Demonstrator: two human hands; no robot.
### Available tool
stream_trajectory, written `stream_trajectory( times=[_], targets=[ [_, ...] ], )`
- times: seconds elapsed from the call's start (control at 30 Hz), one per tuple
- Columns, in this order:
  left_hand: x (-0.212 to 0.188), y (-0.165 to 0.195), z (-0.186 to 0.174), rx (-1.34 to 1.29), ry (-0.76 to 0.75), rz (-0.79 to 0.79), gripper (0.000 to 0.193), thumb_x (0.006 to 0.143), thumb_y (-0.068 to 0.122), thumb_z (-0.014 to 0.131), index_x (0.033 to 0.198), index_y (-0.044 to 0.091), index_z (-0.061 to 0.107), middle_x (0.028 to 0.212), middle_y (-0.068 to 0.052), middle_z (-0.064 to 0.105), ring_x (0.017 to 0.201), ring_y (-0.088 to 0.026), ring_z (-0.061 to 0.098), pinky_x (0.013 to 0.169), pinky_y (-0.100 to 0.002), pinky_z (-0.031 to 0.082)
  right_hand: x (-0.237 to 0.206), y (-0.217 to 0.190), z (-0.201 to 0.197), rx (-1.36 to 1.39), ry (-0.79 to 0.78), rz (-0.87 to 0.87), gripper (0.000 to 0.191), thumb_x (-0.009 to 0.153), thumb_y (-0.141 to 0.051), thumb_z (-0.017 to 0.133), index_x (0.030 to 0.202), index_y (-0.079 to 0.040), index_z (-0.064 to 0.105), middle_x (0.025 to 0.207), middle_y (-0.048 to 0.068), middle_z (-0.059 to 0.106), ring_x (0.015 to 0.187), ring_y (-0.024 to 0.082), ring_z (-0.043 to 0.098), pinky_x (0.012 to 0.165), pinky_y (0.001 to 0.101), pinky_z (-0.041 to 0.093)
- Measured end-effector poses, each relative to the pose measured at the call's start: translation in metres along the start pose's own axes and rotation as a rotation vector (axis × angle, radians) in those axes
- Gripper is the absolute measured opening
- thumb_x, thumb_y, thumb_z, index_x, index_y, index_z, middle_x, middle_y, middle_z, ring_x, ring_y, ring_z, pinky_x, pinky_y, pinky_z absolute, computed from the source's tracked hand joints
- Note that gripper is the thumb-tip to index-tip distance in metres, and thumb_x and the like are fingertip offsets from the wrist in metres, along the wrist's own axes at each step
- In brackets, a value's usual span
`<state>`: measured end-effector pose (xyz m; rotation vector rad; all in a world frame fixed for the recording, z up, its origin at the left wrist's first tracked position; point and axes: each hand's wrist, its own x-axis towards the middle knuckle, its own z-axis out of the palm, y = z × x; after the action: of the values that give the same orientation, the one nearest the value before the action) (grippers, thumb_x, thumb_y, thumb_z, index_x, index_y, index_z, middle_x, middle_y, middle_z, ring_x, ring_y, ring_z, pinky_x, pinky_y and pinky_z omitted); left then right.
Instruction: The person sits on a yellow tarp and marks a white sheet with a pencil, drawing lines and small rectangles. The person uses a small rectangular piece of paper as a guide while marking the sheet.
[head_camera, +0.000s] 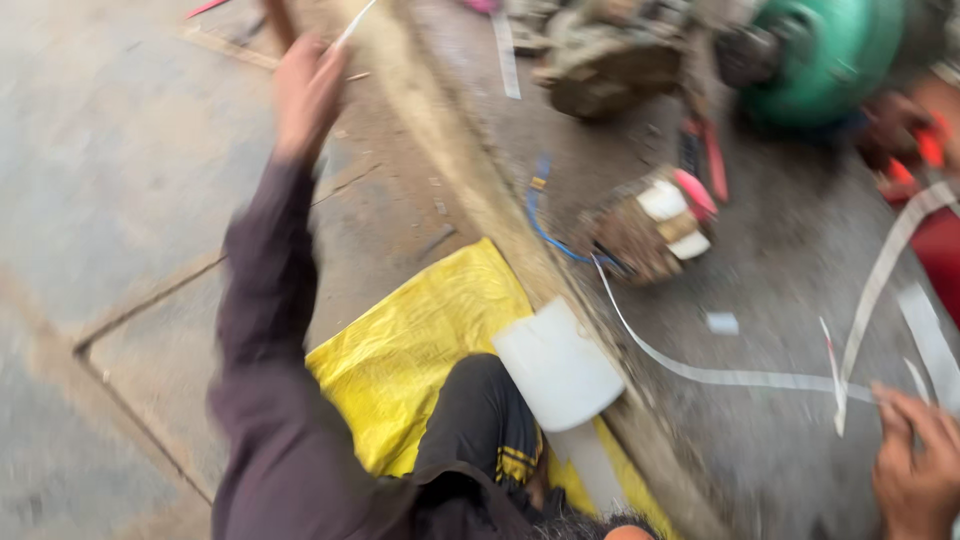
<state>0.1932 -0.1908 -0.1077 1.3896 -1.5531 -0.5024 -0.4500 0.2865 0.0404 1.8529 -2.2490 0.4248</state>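
My left hand is raised far out over the concrete floor, its fingers curled narrow around a thin white strip that sticks up past the knuckles toward the top edge of the view. The shot is smeared by motion, so I cannot tell how firmly the strip is pinched. My dark purple sleeve runs from that hand down to the bottom of the frame.

My right hand sits in the lower right corner, fingers bent and close together, resting at the end of a long white band that curves across the gritty ground toward a small coil of wound wire. Whether the fingers actually clamp the band is not clear.

Between the two arms, my knee in black trousers rests on a yellow woven sack. A pale white block lies against the knee, on the raised concrete kerb that splits the floor. A blue wire trails from the coil. Beyond it lie a grey lump of machinery and a green round motor housing. More white strips cross the ground at right, near a red thing at the frame edge.
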Motion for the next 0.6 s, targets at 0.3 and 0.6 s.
stream_trajectory(
  times=[0.3,0.6],
  targets=[
    [-0.179,0.190,-0.108,-0.938,-0.298,-0.201,0.020,0.114,0.025,0.057,0.116,0.006,0.063,0.075,0.003,0.049,0.055,-0.003,0.041,0.055,-0.021,0.030,-0.008,-0.086,-0.135,0.218,0.111,-0.148,0.012,0.119,0.008,0.056,0.118,0.004,0.067,0.119,0.017,0.071,0.096,0.023,0.064,0.088,0.0285,0.052],
    [-0.166,0.432,-0.084,-0.434,-0.753,0.565,0.025,0.115,0.010,0.048,0.127,-0.003,0.065,0.095,-0.004,0.063,0.081,-0.009,0.057,0.067,-0.023,0.046,0.054,-0.150,-0.210,0.370,0.033,-0.563,0.013,0.119,-0.002,0.056,0.117,0.003,0.067,0.117,0.015,0.071,0.092,0.021,0.065,0.084,0.0291,0.054]
  ],
)
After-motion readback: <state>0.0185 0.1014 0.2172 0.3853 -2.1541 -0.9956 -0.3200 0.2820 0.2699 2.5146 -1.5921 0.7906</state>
